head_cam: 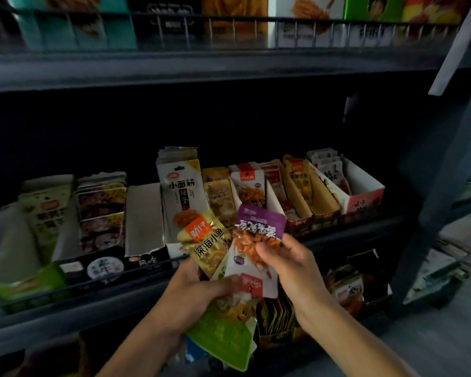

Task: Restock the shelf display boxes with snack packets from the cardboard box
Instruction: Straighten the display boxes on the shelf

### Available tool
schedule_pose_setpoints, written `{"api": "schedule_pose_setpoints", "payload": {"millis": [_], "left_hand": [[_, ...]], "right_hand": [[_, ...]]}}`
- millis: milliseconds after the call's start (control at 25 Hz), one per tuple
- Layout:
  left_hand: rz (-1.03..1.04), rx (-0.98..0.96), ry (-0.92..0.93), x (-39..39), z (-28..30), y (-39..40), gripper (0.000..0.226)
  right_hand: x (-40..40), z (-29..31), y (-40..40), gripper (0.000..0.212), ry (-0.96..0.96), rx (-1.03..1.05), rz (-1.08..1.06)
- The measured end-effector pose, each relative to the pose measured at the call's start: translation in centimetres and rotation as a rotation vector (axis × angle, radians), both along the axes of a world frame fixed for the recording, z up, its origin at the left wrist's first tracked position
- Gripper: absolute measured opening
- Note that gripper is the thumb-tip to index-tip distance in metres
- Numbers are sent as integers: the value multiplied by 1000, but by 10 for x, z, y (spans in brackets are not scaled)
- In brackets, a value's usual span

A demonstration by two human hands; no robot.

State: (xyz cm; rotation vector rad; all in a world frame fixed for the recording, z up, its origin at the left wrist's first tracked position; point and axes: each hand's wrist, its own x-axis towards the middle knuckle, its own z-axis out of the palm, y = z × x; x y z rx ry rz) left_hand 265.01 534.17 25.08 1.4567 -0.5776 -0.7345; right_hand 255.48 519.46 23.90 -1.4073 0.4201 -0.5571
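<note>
**Handling the Fanned Snack Packets at the Shelf**

You hold a fan of snack packets in front of the middle shelf [229, 270]. Treat each one as a light, thin, flexible foil pouch: it bends easily and its glossy film will likely slide against its neighbours. Nothing here looks fragile, but a loose fan can spill.

**Location of the packets.** The fan sits in your left hand [193, 292], just near of the shelf's front rail. It includes a gold packet [206, 243] on the left, a purple packet [259, 232] at the top right, a white packet with a red label [249, 278] below it, and a green packet [223, 338] hanging lowest. The display boxes [346, 191] stand in a row on the shelf beyond, most already holding upright packets. The cardboard box is not identifiable in this view.

**Where to take hold.** Pinch a packet at its flat sealed edge or a corner, where the film is stiffest. Avoid the filled centre, which gives under pressure.

**Hand pose.**
- Left hand: palm turned right, fingers curled round the lower ends of the fan, thumb pressing across the front.
- Right hand [286, 265]: reached in from the near right, wrist slightly raised, thumb and fingertips pinching the purple packet at its lower right edge.

Draw one packet clear while the left hand keeps firm pressure on the rest.
</note>
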Motion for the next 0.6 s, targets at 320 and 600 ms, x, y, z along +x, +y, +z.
{"api": "schedule_pose_setpoints", "payload": {"millis": [320,600], "left_hand": [[192,26,52,-11,-5,39,22],[372,-100,83,25,4,26,28]], "right_hand": [[-4,5,13,29,246,-90,-3],[30,78,-102,7,354,-924,-343]]}}
